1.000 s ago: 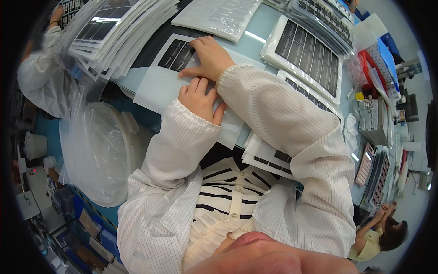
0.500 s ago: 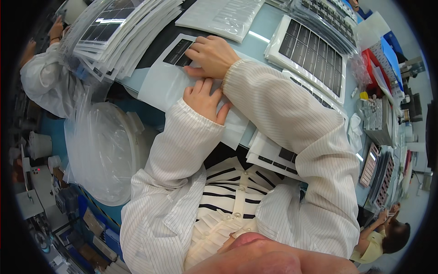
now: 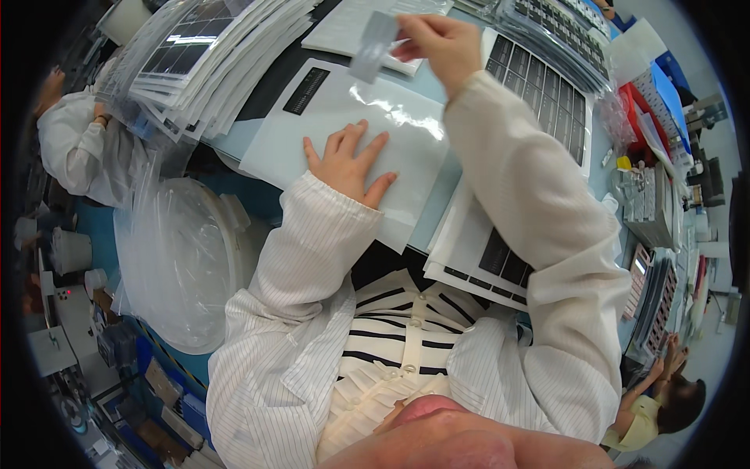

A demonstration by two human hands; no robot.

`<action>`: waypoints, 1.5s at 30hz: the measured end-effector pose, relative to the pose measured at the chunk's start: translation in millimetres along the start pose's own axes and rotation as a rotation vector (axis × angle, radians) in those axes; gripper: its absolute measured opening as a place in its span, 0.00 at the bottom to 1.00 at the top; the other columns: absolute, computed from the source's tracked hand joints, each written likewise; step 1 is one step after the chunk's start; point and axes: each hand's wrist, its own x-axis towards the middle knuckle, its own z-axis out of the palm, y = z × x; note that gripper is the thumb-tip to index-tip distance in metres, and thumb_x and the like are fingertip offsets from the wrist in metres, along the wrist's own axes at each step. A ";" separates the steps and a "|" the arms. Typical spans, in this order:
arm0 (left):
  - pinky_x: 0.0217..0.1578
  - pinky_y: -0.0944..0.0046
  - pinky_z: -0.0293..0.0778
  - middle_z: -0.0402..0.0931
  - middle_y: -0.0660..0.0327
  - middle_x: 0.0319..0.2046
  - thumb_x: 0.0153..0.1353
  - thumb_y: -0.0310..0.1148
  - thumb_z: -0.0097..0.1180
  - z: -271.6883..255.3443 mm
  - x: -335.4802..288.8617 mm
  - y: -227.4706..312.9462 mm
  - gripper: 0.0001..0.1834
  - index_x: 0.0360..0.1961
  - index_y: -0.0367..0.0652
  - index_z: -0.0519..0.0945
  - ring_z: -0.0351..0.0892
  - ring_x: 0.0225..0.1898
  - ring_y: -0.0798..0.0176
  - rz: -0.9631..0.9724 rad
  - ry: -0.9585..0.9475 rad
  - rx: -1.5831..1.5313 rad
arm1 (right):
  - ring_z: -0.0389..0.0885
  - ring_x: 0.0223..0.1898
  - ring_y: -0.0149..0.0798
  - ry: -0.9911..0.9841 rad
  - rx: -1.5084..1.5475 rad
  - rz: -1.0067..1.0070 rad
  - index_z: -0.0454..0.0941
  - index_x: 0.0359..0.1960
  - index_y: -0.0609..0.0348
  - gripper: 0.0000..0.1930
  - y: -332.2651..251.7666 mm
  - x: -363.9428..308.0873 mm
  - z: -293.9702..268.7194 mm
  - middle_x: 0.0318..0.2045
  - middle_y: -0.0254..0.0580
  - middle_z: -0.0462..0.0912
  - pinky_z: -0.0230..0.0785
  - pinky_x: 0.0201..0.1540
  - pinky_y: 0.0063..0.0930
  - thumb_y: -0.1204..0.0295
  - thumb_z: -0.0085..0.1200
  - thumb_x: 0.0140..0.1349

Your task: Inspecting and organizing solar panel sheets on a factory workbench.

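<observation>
Clock centred on the left hand, twelve pointing away from the wearer.

Left hand (image 3: 348, 160): palm down, fingers spread wide, gripping nothing; rests on a glossy white sheet (image 3: 394, 184) that lies on the pale table (image 3: 234, 139). One black panel (image 3: 306, 91) sits on the sheet at eleven o'clock, just beyond the fingertips.

Right hand (image 3: 445, 47): raised, at about one o'clock. Thumb and fingers pinched together on the near-side edge of a thin translucent piece (image 3: 373, 47), which hangs in the air at twelve, in front of a white plastic-wrapped packet (image 3: 336, 30). Piece blurred; its markings cannot be told.

Around: stack of dark-panelled sheets (image 3: 539, 90) at two, partly behind the right sleeve; loose printed sheets (image 3: 461, 242) at four; tall pile of sleeved sheets (image 3: 187, 47) at ten.

Step in hand, as judged: small pieces being handled singly off the sheet, left hand bracing it. Next move seems to call for a light edge pinch, keeping the piece flat and unfolded, and the left palm steady so the sheet does not slide.
</observation>
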 end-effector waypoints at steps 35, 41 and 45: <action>0.38 0.67 0.68 0.73 0.55 0.35 0.53 0.31 0.55 -2.9 8.8 70.3 0.15 0.42 0.37 0.76 0.71 0.36 0.60 0.218 -0.057 -0.640 | 0.81 0.33 0.47 -0.180 -0.973 -0.644 0.75 0.32 0.73 0.10 -31.1 -246.8 -102.4 0.33 0.56 0.78 0.77 0.33 0.28 0.82 0.57 0.47; 0.35 0.66 0.69 0.72 0.56 0.32 0.53 0.33 0.55 10.4 11.4 74.2 0.15 0.41 0.36 0.77 0.70 0.35 0.60 0.232 -0.013 -0.574 | 0.81 0.34 0.44 -0.206 -1.039 -0.616 0.76 0.32 0.71 0.10 -34.7 -251.5 -102.3 0.33 0.53 0.79 0.76 0.34 0.29 0.80 0.58 0.46; 0.35 0.66 0.69 0.73 0.56 0.32 0.53 0.33 0.55 9.2 10.1 75.2 0.15 0.41 0.36 0.77 0.70 0.35 0.60 0.241 -0.024 -0.546 | 0.80 0.35 0.42 -0.228 -1.115 -0.601 0.77 0.31 0.69 0.10 -32.4 -255.6 -102.1 0.34 0.51 0.79 0.74 0.35 0.27 0.77 0.57 0.47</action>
